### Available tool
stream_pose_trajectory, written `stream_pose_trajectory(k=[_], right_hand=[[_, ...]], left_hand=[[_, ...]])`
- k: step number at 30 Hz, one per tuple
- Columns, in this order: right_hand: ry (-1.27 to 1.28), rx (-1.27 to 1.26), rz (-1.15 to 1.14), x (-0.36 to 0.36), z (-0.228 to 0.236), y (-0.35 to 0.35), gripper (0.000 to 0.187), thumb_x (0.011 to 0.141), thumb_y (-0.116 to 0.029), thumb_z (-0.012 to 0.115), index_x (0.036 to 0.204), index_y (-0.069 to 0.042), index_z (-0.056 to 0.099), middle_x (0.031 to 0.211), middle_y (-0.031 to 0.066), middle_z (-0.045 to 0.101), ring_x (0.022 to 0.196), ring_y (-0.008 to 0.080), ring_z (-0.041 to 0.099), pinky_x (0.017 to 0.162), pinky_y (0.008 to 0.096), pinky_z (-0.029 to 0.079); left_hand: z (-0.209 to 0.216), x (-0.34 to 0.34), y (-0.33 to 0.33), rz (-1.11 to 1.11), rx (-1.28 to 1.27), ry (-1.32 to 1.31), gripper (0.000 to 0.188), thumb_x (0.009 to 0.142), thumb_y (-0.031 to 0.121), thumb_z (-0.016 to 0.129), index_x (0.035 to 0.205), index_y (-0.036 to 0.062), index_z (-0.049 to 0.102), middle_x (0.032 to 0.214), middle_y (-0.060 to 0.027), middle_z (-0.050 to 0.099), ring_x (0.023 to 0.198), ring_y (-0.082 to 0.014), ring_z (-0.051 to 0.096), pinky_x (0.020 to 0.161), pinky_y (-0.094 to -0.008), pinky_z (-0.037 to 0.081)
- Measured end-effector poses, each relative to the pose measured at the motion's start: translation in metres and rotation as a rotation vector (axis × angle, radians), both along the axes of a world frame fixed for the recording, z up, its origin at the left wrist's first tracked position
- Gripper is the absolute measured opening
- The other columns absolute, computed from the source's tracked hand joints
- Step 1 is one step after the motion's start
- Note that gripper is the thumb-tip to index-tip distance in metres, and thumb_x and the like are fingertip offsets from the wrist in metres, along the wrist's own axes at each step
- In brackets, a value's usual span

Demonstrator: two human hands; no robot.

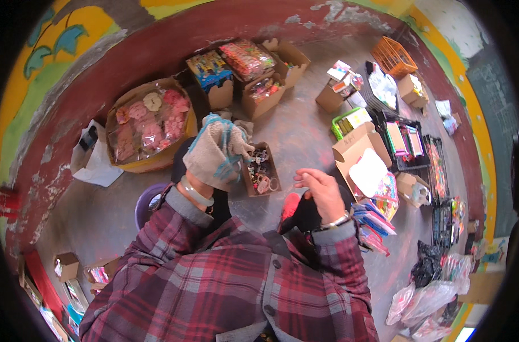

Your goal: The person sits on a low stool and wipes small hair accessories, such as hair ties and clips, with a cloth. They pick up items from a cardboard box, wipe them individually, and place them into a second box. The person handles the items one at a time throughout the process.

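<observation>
A beige cloth (217, 145) with turquoise streaks covers my left hand (198, 185), so its fingers are hidden. Only the base of that hand shows, above a pale bangle (195, 194). Just to the right of the cloth, an open cardboard box (262, 191) on the floor holds many small rings and trinkets. My right hand (323, 191) hovers to the right of this box, apart from it. Its thumb and fingers are curled together in a pinch; a faint thin thing at the fingertips is too small to name.
A large carton (157, 162) of pink bagged goods stands at left, beside a white bag (94, 159). Packed boxes (219, 94) line the far wall. Crates (419, 162), an opened carton (351, 151) and plastic bags (430, 302) crowd the right. A purple bucket (142, 205) sits by my left leg.
</observation>
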State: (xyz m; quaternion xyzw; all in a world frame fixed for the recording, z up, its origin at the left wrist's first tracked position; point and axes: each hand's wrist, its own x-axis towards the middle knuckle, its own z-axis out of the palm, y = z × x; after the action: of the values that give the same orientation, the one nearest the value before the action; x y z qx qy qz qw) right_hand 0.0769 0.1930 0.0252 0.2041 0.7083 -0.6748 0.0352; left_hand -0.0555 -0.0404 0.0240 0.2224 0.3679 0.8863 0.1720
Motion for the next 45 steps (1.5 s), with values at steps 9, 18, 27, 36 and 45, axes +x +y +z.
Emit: stream_pose_trajectory(k=[9,18,27,36,45], right_hand=[[-0.087,0.058,-0.477,0.168,-0.031,0.115,0.023,0.091,-0.025,0.053,0.102,-0.006,0.063,0.09,0.0026,0.067,0.074,0.0077,0.062,0.057,0.0191,0.042],[-0.589,0.109,-0.501,0.291,-0.229,0.127,0.022,0.085,-0.011,0.056,0.105,-0.003,0.061,0.09,0.0041,0.065,0.076,0.0119,0.064,0.057,0.026,0.049],[-0.84,0.631,-0.102,0.27,-0.316,0.11,0.054,0.075,-0.021,0.062,0.123,-0.002,0.047,0.126,0.0221,0.046,0.113,0.0354,0.051,0.094,0.0395,0.044],[-1.066,0.596,-0.126,0.258,-0.331,0.108,0.044,0.076,-0.019,0.064,0.115,-0.002,0.054,0.11,0.0237,0.059,0.106,0.0366,0.057,0.089,0.0423,0.047],[-1.061,0.523,-0.064,0.276,-0.338,0.11,0.031,0.069,-0.017,0.069,0.098,-0.006,0.069,0.1,0.0177,0.065,0.097,0.031,0.062,0.081,0.0401,0.049]], left_hand=[[0.027,0.02,0.031,0.065,-0.845,0.622,0.028,0.064,0.003,0.072,0.091,0.0025,0.063,0.084,-0.008,0.066,0.078,-0.0163,0.064,0.07,-0.0277,0.051],[0.055,0.048,0.077,0.311,-1.024,0.857,0.023,0.06,0.009,0.076,0.081,0.0067,0.067,0.08,-0.0064,0.066,0.074,-0.0166,0.064,0.066,-0.0263,0.05],[0.036,0.038,0.085,0.264,-1.143,0.936,0.025,0.053,0.012,0.077,0.075,0.0068,0.066,0.078,-0.006,0.066,0.072,-0.0161,0.064,0.065,-0.0266,0.05],[-0.062,-0.004,0.018,0.131,-0.4,-0.139,0.031,0.087,0.019,0.057,0.114,0.003,0.055,0.103,-0.0076,0.062,0.093,-0.0208,0.06,0.082,-0.0331,0.05],[-0.046,-0.006,0.028,-0.099,-0.429,0.04,0.035,0.092,0.025,0.05,0.117,0.0002,0.05,0.112,-0.0137,0.058,0.102,-0.0262,0.058,0.089,-0.0387,0.048]])
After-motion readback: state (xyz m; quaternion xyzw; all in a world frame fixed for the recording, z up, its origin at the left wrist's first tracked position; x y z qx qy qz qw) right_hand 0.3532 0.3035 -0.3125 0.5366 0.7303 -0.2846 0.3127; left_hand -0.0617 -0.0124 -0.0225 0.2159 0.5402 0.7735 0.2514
